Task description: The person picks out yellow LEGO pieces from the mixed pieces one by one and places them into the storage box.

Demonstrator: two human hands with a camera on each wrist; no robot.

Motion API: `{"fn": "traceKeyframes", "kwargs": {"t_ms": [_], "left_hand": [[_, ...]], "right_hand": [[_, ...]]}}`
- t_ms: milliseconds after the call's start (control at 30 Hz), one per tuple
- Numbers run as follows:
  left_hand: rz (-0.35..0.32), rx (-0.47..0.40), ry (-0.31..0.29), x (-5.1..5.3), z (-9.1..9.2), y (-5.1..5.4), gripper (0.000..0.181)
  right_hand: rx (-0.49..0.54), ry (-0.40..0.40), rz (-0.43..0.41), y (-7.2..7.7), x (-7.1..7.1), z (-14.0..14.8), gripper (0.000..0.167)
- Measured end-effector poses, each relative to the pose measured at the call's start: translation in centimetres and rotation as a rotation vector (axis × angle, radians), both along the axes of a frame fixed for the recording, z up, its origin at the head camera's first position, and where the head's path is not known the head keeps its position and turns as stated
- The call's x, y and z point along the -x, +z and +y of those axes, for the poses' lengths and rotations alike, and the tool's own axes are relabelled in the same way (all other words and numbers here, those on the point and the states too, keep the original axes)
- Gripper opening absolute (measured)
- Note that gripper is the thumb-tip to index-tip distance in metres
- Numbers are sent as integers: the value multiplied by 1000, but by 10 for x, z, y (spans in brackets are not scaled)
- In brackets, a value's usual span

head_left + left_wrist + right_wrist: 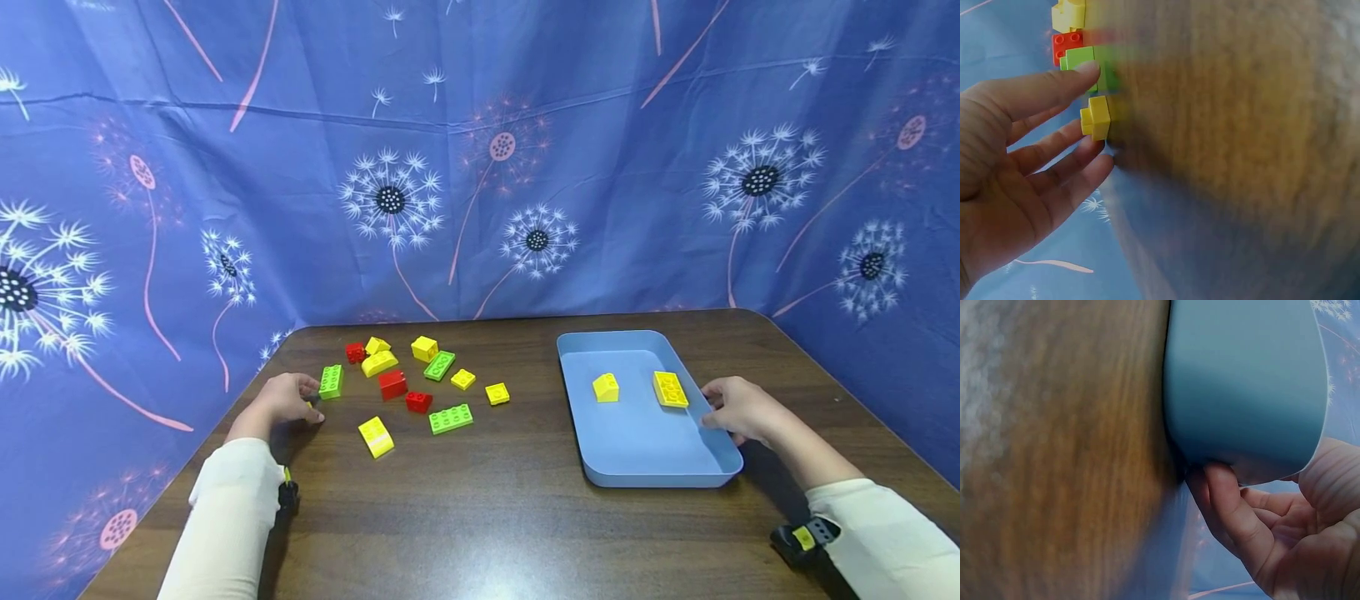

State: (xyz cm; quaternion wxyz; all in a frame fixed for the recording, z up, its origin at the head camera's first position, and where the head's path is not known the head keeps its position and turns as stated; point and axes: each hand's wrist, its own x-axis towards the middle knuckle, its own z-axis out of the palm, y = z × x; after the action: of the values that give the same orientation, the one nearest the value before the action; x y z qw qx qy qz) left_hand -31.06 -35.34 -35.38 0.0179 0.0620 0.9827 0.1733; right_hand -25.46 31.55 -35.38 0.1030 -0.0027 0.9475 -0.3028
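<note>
Near the table's left edge, left hand spreads relaxed fingers around a yellow block, right hand gripping the tray!

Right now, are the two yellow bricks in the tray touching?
Apart: the head view shows bare floor of the blue tray between the sloped brick and the rectangular brick.

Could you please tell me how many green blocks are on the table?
3: one green block beside the left hand, a second beside the squarish yellow block at the back, and a third right of the nearest red block. None appears hidden.
</note>
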Motion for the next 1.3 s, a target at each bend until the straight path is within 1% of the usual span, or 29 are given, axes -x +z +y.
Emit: {"fn": "traceKeyframes", "kwargs": {"t_ms": [133,233,367,533,867,967,1067,1200,1300], "left_hand": [[44,30,-30,1,-2,-2,55],[56,43,-23,1,-3,-2,45],[48,43,-5,1,-5,-3,32],[48,45,3,1,-5,-4,24],[65,64,-9,-2,-3,1,16],[97,71,-31,-4,-2,4,16],[131,60,-51,-5,-1,9,17],[178,43,-80,-5,6,19,20],[210,54,-108,-5,15,27,21]], "right_hand": [[0,-5,-8,0,0,0,58],[3,-12,-11,0,0,1,59],[3,-9,-6,-1,0,1,59],[5,-8,0,0,0,1,58],[2,-7,-6,1,0,-1,58],[1,-3,2,1,0,-1,56],[-4,-6,2,0,0,-1,55],[-10,-10,-9,1,1,-1,56],[-7,-10,-11,2,1,-2,56]]}}
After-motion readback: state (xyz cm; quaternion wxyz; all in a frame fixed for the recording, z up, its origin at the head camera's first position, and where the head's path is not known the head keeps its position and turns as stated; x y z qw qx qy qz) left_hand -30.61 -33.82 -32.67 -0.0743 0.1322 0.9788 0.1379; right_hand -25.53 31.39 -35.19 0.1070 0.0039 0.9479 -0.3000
